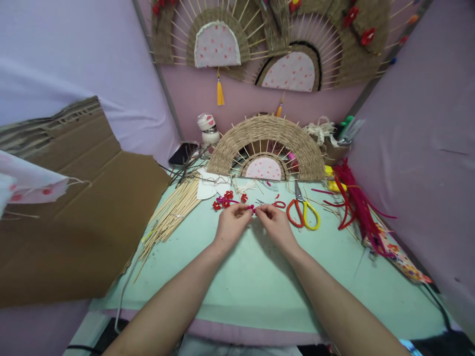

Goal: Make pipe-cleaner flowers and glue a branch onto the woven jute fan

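Observation:
A small magenta pipe cleaner (253, 207), bent into a little curled shape, is pinched between my two hands above the table. My left hand (234, 220) grips it from the left with thumb and fingertips closed. From the other side, my right hand (273, 220) pinches it the same way. Several red pipe-cleaner flowers (227, 199) lie just beyond my left hand. Small red-handled scissors (278, 203) rest behind my right hand, and larger scissors (302, 212) with one red and one yellow handle lie to its right.
A woven twine fan (265, 126) stands at the back. Thin bamboo sticks (174, 207) and a big cardboard sheet (85, 217) are at left. A bundle of magenta and red pipe cleaners (358, 202) lies right. Behind are a phone (183, 153), jars (210, 133) and a pen holder (336, 151).

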